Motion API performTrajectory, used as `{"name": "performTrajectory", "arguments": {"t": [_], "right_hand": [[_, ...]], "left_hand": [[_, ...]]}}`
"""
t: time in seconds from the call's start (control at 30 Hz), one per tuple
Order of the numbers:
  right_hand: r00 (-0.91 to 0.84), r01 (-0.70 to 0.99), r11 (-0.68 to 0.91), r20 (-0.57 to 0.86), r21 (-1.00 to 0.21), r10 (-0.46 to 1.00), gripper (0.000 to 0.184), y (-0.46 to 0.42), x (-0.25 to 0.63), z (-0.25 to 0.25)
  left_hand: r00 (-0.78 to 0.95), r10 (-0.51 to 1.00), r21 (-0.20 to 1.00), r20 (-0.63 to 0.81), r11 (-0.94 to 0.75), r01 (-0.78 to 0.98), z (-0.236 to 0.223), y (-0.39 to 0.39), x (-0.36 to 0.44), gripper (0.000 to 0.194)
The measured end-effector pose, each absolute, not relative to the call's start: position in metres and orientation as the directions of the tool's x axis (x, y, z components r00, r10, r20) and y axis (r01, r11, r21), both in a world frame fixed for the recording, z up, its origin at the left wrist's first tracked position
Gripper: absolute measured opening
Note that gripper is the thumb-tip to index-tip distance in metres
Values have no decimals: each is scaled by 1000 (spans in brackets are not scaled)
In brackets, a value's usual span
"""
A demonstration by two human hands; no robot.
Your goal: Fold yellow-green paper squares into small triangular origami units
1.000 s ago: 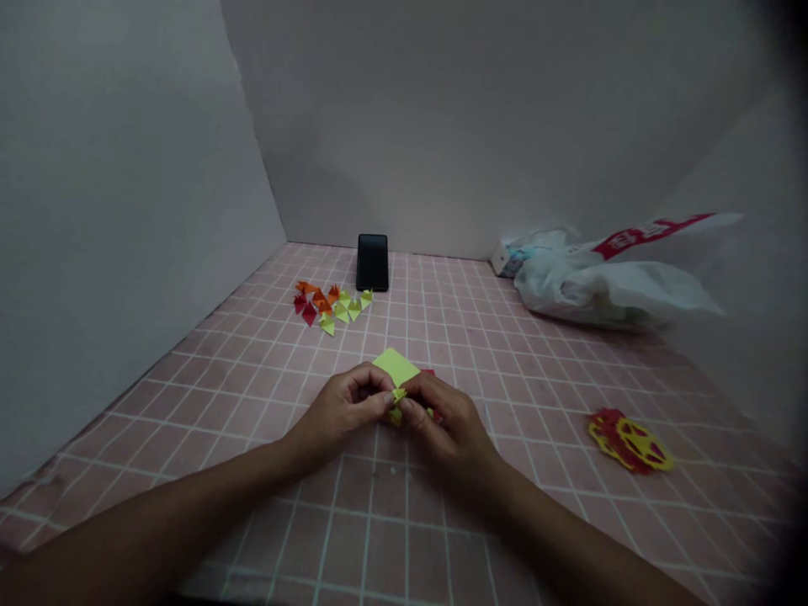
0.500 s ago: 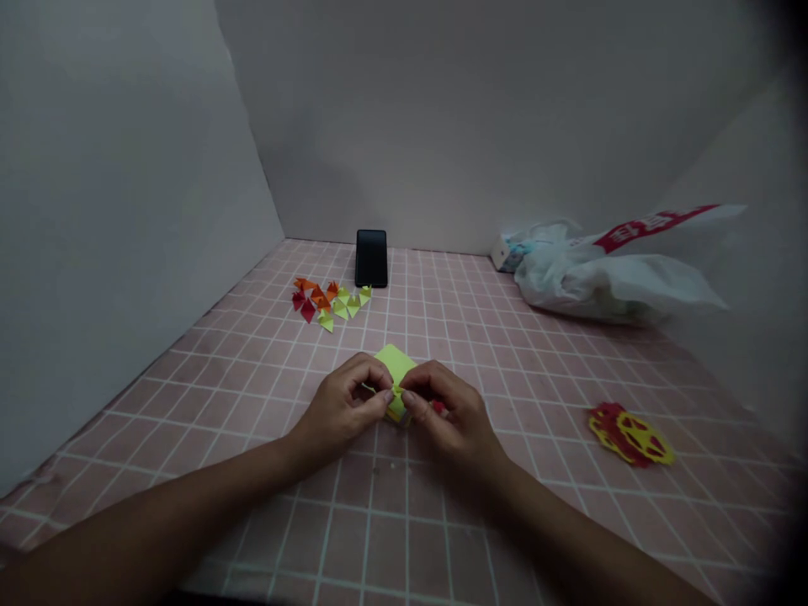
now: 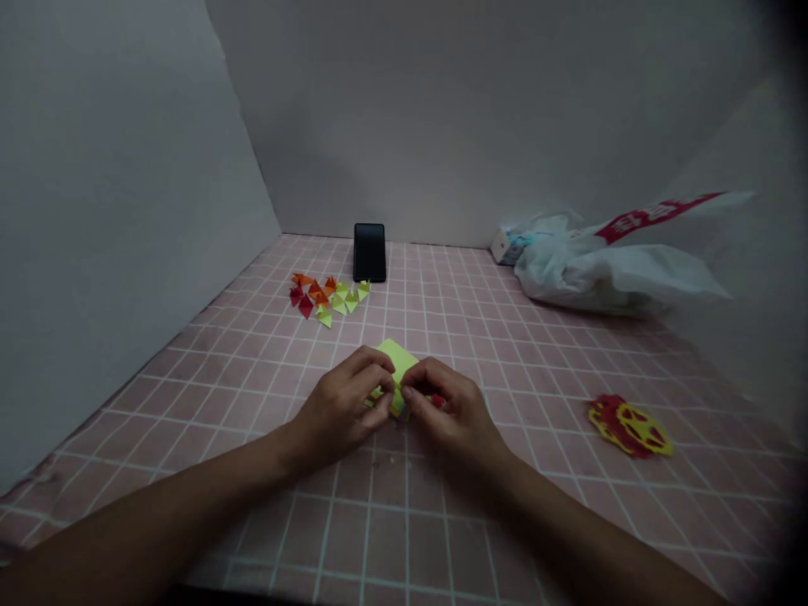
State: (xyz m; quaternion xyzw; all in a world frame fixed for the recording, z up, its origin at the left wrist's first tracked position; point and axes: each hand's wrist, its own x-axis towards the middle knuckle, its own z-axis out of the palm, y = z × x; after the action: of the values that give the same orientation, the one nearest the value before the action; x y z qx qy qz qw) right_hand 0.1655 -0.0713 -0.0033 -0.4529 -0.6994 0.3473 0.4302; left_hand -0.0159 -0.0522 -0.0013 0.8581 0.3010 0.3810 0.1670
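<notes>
A small folded yellow paper piece [image 3: 397, 388] sits between my fingertips, mostly covered by them. My left hand [image 3: 344, 408] is curled with its thumb and fingers close together at the piece's left side. From the right, my right hand [image 3: 459, 412] pinches the same piece between thumb and forefinger. Just behind and beneath lies a yellow-green square of paper [image 3: 399, 357], its front part hidden by my hands. Something small and red [image 3: 438, 401] shows behind the right thumb, too covered to name.
Folded red, orange and yellow paper pieces [image 3: 321, 297] lie at the back left. A black phone [image 3: 369, 252] leans upright behind them. At the back right are a white plastic bag [image 3: 581, 273] and a small box [image 3: 503, 246]. Red and yellow cutouts [image 3: 631, 427] lie to the right.
My left thumb and fingers have shifted slightly and parted a little at the folded piece. My right hand keeps nearly the same pinch. The whole view has tilted slightly.
</notes>
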Motion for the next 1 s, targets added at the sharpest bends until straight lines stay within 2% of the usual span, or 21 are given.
{"name": "performTrajectory", "arguments": {"t": [0.2, 0.4, 0.57, 0.77, 1.0], "right_hand": [[-222, 380, 334, 265, -863, 938, 9, -71, 166, -5], [-221, 356, 350, 285, -867, 933, 11, -71, 166, -3], [-227, 345, 281, 210, -896, 951, 12, -71, 167, 0], [-251, 346, 368, 293, -863, 923, 11, -68, 170, 2], [-177, 326, 266, 217, -907, 960, 9, -66, 171, -7]], "left_hand": [[556, 630, 523, 542, -771, 364, -2, -50, -17, 17], [603, 633, 557, 485, -755, 345, 0, -51, -18, 18], [605, 657, 606, 449, -722, 335, 1, -51, -18, 16], [606, 688, 698, 400, -657, 285, 4, -48, -17, 17], [619, 685, 732, 384, -635, 249, 7, -49, -19, 18]]}}
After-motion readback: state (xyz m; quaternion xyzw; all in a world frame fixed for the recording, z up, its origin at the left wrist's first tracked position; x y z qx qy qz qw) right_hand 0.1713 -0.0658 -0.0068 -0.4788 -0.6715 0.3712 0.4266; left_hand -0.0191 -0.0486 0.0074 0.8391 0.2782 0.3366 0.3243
